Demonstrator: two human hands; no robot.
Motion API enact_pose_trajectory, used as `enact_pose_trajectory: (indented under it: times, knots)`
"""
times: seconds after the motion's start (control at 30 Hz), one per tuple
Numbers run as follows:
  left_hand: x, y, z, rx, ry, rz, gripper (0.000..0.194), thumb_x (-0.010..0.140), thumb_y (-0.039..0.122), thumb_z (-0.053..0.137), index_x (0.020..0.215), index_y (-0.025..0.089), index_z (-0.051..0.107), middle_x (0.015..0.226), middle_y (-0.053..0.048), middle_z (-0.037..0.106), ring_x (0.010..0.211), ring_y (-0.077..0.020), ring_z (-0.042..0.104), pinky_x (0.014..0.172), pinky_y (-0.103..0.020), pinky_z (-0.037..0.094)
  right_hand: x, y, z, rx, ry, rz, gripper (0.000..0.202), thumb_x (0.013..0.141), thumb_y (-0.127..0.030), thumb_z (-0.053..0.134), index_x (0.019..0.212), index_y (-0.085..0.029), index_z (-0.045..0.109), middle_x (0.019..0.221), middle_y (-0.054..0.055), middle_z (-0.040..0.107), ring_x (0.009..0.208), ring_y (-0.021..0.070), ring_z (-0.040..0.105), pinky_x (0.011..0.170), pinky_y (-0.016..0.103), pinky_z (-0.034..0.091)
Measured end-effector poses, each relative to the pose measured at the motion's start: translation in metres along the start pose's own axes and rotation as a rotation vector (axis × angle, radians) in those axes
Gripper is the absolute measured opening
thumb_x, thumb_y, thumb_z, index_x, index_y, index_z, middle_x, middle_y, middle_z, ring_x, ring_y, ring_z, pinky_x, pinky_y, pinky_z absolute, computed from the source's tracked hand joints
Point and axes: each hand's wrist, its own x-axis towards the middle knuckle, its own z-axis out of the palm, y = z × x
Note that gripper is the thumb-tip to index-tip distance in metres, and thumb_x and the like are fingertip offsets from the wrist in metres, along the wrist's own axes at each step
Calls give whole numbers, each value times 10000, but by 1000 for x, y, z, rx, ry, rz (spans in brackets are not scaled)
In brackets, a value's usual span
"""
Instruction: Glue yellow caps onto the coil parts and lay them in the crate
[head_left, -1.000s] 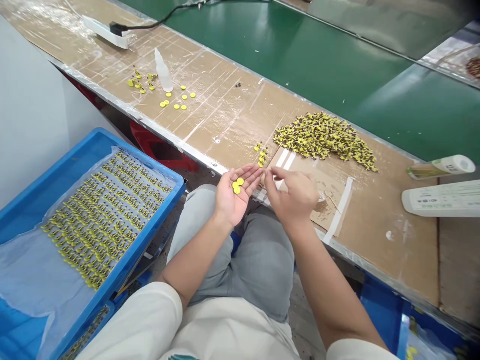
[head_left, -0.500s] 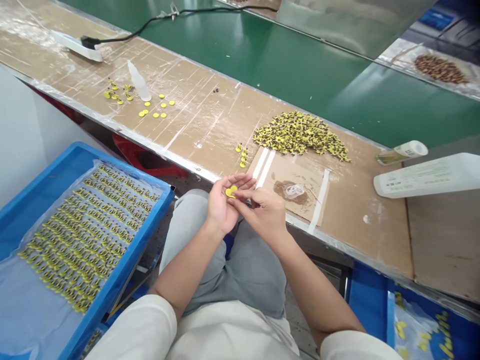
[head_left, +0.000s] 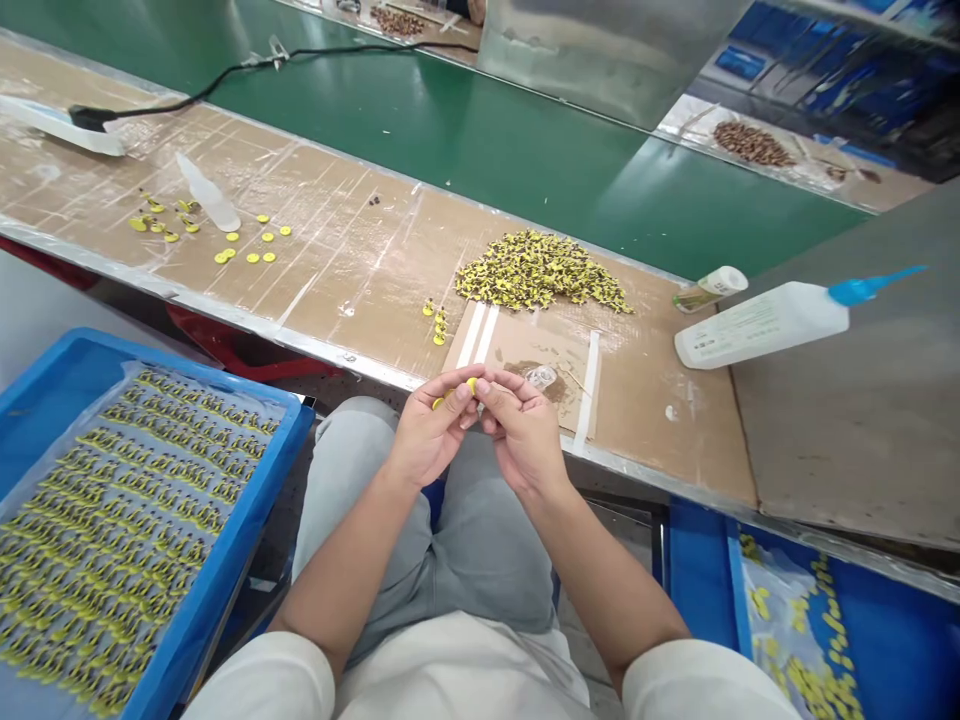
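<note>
Above my lap, at the bench edge, my left hand [head_left: 431,425] and my right hand [head_left: 523,425] meet fingertip to fingertip. Between their thumbs and fingers they pinch a small yellow disc [head_left: 472,384]. Another yellow disc [head_left: 439,402] shows against the fingers of my left hand. Just beyond, on a cardboard pad [head_left: 517,340], sits a small clear dish [head_left: 541,377] in a brown wet-looking patch. A heap of small yellow-and-dark pieces [head_left: 540,270] lies behind the pad. Left of it stand several yellow discs with dark figures [head_left: 439,325].
Loose yellow discs [head_left: 268,237] lie near a white dropper bottle [head_left: 210,195] at left. A large bottle with a blue nozzle [head_left: 765,325] and a small tube [head_left: 711,288] lie at right. A blue tray [head_left: 289,430] holds rows of assembled pieces; a blue bin [head_left: 705,565] is at lower right.
My left palm was open with several yellow discs in it; its fingers have now closed in to pinch one disc together with my right hand. The view has shifted to the right.
</note>
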Motion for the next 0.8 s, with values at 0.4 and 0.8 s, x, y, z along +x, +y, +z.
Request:
enact_pose_trajectory:
  times: [0.4, 0.8]
  knots:
    - [5, -4, 1, -37, 132, 26, 212, 670, 228, 797, 870, 188, 737, 795, -13, 697, 558, -15, 518, 477, -113, 414, -13, -25, -5, -375, -165, -197, 412, 687, -359, 800, 1034, -181, 668, 841, 57, 749, 713, 189, 702, 733, 361, 585]
    - [2, 0, -1, 66, -21, -20, 238, 671, 269, 800, 877, 173, 729, 834, -51, 695, 518, -17, 467, 394, -118, 325, -6, -32, -18, -236, -213, -18, 448, 646, -348, 828, 1020, -187, 643, 642, -5, 715, 491, 101, 599, 553, 233, 515]
